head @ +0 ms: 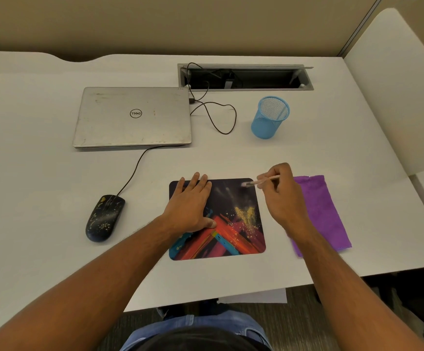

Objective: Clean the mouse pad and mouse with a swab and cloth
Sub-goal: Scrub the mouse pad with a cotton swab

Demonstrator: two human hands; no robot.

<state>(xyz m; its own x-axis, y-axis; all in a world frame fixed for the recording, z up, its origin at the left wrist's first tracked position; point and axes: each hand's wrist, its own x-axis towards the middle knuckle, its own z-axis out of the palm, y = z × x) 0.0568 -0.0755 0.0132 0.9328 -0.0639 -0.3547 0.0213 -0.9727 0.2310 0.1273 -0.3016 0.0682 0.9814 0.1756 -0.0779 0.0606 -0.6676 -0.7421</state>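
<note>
Mouse pad (231, 224) lies on white desk (54, 173) — beige partition (155, 21) behind.

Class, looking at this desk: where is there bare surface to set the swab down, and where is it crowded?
Bare desk lies left of the mouse and between the laptop and mouse pad. It is crowded around the pad: the left hand presses it, the right hand holds the swab, and the purple cloth lies beside it.

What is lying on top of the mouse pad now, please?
On the mouse pad the left hand presses flat, the swab tip touches its far right corner, and yellow crumbs lie scattered. Anything beneath the hand is hidden.
</note>
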